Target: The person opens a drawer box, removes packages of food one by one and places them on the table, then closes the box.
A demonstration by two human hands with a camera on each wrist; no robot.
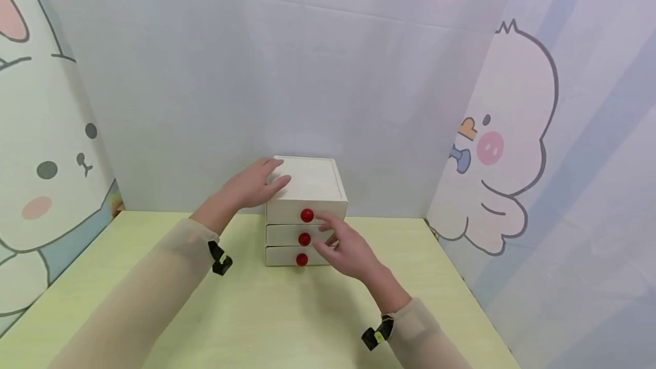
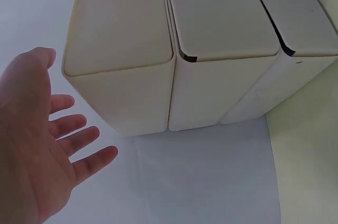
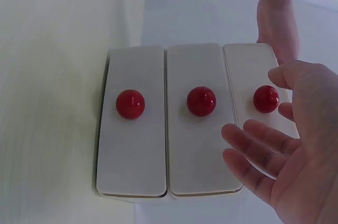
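Note:
A small white three-drawer cabinet (image 1: 307, 181) stands on the table, each drawer front bearing a round red knob. My left hand (image 1: 253, 184) is at the cabinet's upper left side, fingers spread and straight; in the left wrist view the left hand (image 2: 42, 134) appears beside the cabinet wall with nothing in its grasp. In front of the drawers is my right hand (image 1: 351, 249), its fingers loosely bent near the top knob (image 1: 307, 215). The right wrist view has the thumb and fingers (image 3: 259, 150) spread around the top knob (image 3: 266, 99), holding nothing.
The light yellow-green table (image 1: 246, 312) carries the cabinet near its back edge. A pale curtain (image 1: 287, 84) hangs behind it. Cartoon-printed sheets, with a rabbit (image 1: 46, 130) at left and a chick (image 1: 512, 130) at right, border the sides.

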